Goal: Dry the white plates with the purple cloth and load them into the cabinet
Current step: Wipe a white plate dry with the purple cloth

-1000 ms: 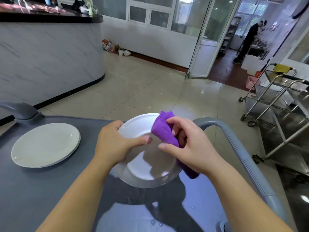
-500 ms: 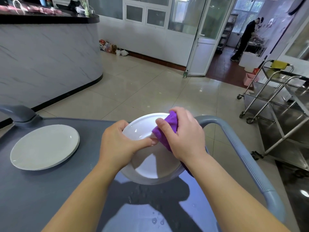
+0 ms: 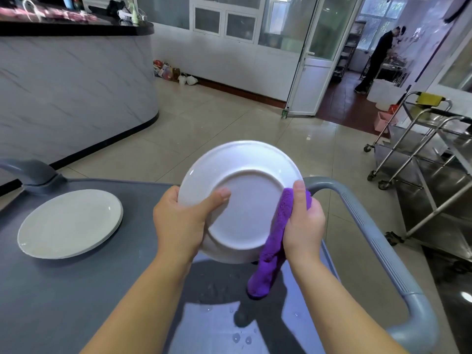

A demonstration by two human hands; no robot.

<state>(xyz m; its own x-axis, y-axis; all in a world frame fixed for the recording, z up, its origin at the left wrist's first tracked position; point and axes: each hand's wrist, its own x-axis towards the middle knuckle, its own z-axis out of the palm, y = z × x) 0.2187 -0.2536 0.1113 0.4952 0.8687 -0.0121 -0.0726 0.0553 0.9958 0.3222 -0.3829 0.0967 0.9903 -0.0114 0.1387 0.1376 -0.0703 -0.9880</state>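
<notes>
I hold a white plate [image 3: 245,200] tilted up over the grey cart top [image 3: 76,290], its underside with the foot ring facing me. My left hand [image 3: 182,223] grips the plate's left rim, thumb lying across the underside. My right hand [image 3: 302,226] grips the purple cloth [image 3: 272,254] against the plate's right edge; the cloth's end hangs down below the plate. A short stack of white plates [image 3: 69,223] lies flat on the cart top at the left. No cabinet is in view.
The cart's grey handle [image 3: 378,241] curves round on the right. Water drops [image 3: 240,337] lie on the cart top near me. Steel trolleys [image 3: 421,175] stand to the right, a marble counter [image 3: 71,90] at the left. A person [image 3: 378,57] stands beyond the open door.
The plate has been turned over and tilted up, so its underside now faces me. My right hand and the cloth moved from the plate's top to its right edge.
</notes>
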